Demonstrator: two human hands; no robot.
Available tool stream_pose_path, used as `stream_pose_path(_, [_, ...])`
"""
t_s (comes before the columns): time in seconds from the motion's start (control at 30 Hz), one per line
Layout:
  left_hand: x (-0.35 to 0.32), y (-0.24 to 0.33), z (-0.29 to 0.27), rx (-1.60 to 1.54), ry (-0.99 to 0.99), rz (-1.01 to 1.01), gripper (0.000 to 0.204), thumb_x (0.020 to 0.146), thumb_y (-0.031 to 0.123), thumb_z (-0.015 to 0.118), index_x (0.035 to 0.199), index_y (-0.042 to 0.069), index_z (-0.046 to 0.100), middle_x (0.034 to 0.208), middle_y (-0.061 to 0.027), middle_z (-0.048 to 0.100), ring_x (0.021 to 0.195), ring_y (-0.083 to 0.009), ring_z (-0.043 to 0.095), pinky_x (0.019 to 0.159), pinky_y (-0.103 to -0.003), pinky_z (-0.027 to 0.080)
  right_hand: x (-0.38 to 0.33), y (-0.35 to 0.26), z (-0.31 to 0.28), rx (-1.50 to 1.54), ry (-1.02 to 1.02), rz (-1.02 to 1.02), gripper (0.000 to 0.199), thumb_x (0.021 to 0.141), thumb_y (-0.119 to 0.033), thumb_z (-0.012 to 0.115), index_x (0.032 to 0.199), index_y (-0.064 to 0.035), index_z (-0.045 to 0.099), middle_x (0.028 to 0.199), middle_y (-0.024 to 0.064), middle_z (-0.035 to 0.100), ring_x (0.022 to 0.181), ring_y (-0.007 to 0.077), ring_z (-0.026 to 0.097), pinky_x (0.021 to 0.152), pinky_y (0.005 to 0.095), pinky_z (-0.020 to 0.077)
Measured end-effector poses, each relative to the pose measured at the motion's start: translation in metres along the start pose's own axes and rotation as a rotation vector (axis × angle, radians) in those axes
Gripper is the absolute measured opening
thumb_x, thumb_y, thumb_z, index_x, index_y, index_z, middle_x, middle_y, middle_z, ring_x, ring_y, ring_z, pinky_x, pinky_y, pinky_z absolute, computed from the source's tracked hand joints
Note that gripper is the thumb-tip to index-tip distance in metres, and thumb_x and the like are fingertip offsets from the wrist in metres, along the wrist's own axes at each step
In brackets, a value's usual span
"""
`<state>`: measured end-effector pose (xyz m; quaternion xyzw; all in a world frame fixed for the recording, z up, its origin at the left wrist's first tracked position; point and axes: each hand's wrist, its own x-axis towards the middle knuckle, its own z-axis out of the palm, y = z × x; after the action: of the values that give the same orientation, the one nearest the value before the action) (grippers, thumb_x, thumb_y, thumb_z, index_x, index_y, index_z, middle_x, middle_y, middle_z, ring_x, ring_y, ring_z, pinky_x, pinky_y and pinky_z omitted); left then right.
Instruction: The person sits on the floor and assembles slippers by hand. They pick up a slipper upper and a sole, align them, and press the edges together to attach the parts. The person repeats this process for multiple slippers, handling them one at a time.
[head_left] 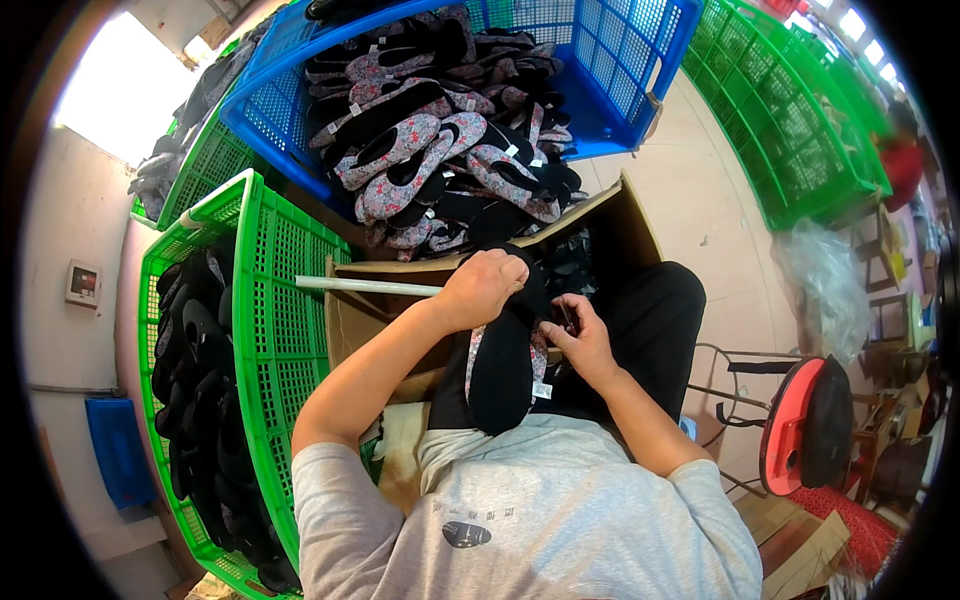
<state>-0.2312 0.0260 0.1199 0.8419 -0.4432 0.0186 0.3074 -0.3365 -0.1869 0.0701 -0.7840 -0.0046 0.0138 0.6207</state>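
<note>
A slipper (pixel 503 372) with a black sole, a flowered side and a small white tag hangs sole-up in front of my shirt. My left hand (pixel 482 287) is closed over its upper end, where black fabric bunches. A pale rod (pixel 365 286) runs from the left up to this hand; whether the hand grips it is hidden. My right hand (pixel 583 343) pinches the slipper's right edge with the thumb. Something small and dark red shows between its curled fingers, too small to name.
Beyond my hands, an open cardboard box (pixel 630 225) stands before a blue crate (pixel 640 75) heaped with flowered slippers (pixel 400 150). A green crate (pixel 300 290) of black slippers (pixel 205 340) is at my left. Right are a red-and-black stool (pixel 800 425) and a large green crate (pixel 770 110).
</note>
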Motion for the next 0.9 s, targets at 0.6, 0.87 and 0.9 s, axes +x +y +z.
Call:
stream_pose_path(0.6, [0.019,0.017,-0.002,-0.428,-0.009,-0.320,0.015,0.085,0.002,0.062,0.100,0.003,0.062,0.088,-0.0087,0.062,0.082,-0.0215,0.060,0.078,-0.033,0.049,0.020,-0.019,-0.016,-0.229,-0.156,-0.061,0.027,0.093,-0.026,0.068,0.112,-0.0081,0.062,0.096,0.0118,0.069,0.078,0.0264,0.066,0.071,0.0345,0.0514])
stream_pose_path(0.87, [0.024,0.014,0.001,-0.536,-0.040,-0.407,0.015,0.086,0.001,0.060,0.101,0.001,0.061,0.081,-0.0052,0.059,0.076,-0.0151,0.056,0.072,-0.030,0.047,0.023,-0.034,-0.017,-0.302,-0.191,0.000,0.024,0.093,-0.024,0.067,0.110,-0.0081,0.063,0.092,0.0108,0.068,0.075,0.0252,0.065,0.069,0.0337,0.0505])
stream_pose_path(0.9, [0.025,0.012,0.003,-0.526,-0.040,-0.396,0.016,0.086,0.001,0.060,0.102,0.001,0.061,0.080,-0.0050,0.059,0.076,-0.0149,0.055,0.072,-0.030,0.047,0.023,-0.032,-0.016,-0.274,-0.179,-0.020,0.023,0.093,-0.023,0.067,0.110,-0.0078,0.063,0.092,0.0106,0.068,0.076,0.0240,0.065,0.070,0.0329,0.0504])
